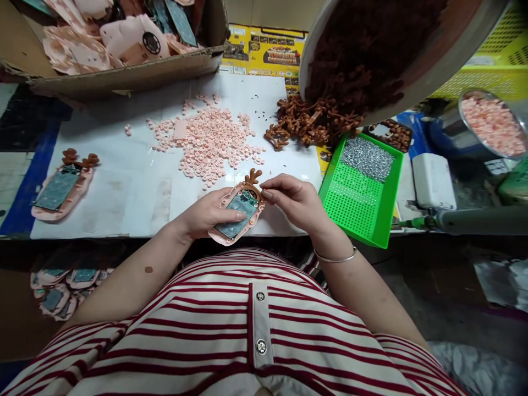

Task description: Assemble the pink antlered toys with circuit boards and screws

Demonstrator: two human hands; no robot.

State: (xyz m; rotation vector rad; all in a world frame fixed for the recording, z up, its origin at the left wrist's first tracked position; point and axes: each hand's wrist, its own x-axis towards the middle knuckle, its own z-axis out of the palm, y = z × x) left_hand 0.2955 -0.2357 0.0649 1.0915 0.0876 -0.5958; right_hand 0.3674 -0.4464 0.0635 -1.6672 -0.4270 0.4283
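Spanning the middle of the frame, the white worktop (124,203) carries everything, and a cardboard box (124,74) of pink shells sits at its upper left edge. At the upper right a large round metal pan (412,93) tilts over the worktop, filled with brown antler pieces that spill into a heap (307,121) below it. Right of centre lies a green perforated tray (358,203) with a pile of small silver screws (367,158) in its far end. A scatter of small pink buttons (208,140) spreads across the upper middle. At the left edge rests a finished pink shell with antlers (61,187). Just below centre, the left hand (206,214) cradles a pink toy shell (238,212) with a circuit board showing, thumb laid across the board and fingers curled beneath. The right hand (295,201) meets the shell's upper right corner, its fingers pressed together in a pinch just beside the brown antler (252,176) on top; whatever they pinch is too small to tell.
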